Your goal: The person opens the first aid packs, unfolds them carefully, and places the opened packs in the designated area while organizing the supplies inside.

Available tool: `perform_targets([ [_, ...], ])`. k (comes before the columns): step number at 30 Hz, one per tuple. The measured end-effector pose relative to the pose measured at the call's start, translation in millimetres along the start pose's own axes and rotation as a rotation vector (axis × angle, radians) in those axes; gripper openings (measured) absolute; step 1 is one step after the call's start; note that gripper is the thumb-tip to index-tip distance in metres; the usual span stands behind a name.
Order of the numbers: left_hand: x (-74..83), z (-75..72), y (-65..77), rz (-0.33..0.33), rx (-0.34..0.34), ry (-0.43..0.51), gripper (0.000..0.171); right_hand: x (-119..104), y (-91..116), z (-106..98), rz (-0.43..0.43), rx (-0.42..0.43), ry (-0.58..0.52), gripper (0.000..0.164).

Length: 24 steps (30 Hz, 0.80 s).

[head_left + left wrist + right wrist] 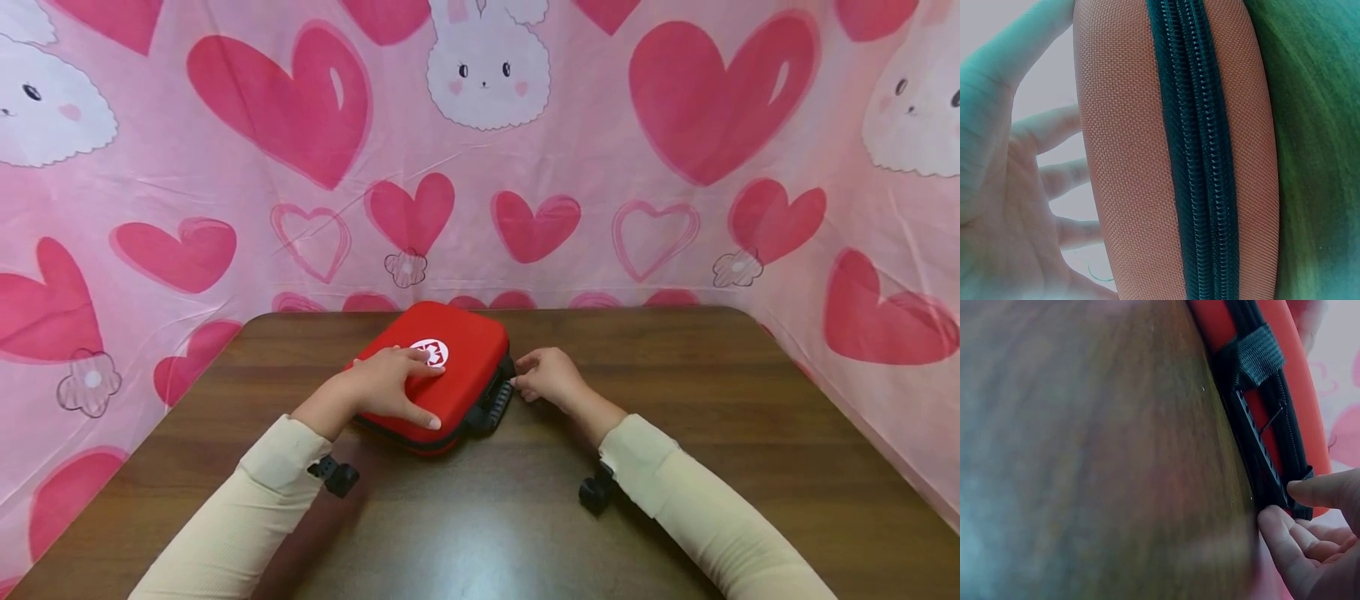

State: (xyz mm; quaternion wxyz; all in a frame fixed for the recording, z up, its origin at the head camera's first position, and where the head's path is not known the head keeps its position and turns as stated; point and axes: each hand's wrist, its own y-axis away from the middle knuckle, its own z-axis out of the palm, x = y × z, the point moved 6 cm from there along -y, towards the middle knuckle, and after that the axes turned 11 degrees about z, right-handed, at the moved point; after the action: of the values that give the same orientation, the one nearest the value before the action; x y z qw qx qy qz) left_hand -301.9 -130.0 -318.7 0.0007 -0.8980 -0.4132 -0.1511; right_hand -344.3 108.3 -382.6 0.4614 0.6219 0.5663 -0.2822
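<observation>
A red fabric case (468, 333) with a white round emblem (432, 351) lies flat on the table, set at an angle. My left hand (382, 383) rests on its lid with the fingers spread. Along the case's side, the left wrist view shows a closed black zipper (1194, 150) close up. A black carry handle (1259, 447) is fixed by fabric straps to the side facing right. At the handle's far end, my right hand (551, 379) pinches it between thumb (1322, 489) and fingers. A thin zipper pull (1272, 420) hangs beside the handle.
The brown wooden table (675, 500) runs under both arms. Behind it and along the sides hangs a pink cloth (585, 150) with hearts and rabbits. A small black camera (342, 479) is worn at the left wrist and another camera (595, 493) at the right.
</observation>
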Motion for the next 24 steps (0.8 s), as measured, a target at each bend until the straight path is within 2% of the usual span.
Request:
perform_targets([
  [8,0.3,-0.2,0.6,0.006,0.005,0.009,0.086,1.2,-3.2,4.1,0.004,-0.070,-0.058,0.015],
  [14,-0.7,0.8,0.9,0.003,0.001,0.015,0.086,4.5,-3.2,8.8,0.042,-0.187,-0.298,0.015],
  [16,-1.3,1.4,0.9,0.001,-0.003,0.015,0.087,4.6,-2.1,10.9,0.031,-0.238,-0.332,0.019],
  [18,-1.7,1.7,0.7,0.000,-0.003,0.014,0.087,3.8,-1.0,12.8,-0.001,-0.275,-0.306,0.019],
  [21,-2.4,1.6,0.4,-0.002,-0.001,0.013,0.087,1.3,1.3,15.1,-0.077,-0.318,-0.200,0.020],
  [24,-2.8,1.7,0.5,-0.004,-0.002,0.013,0.087,0.5,4.0,18.0,-0.102,-0.349,-0.114,0.022],
])
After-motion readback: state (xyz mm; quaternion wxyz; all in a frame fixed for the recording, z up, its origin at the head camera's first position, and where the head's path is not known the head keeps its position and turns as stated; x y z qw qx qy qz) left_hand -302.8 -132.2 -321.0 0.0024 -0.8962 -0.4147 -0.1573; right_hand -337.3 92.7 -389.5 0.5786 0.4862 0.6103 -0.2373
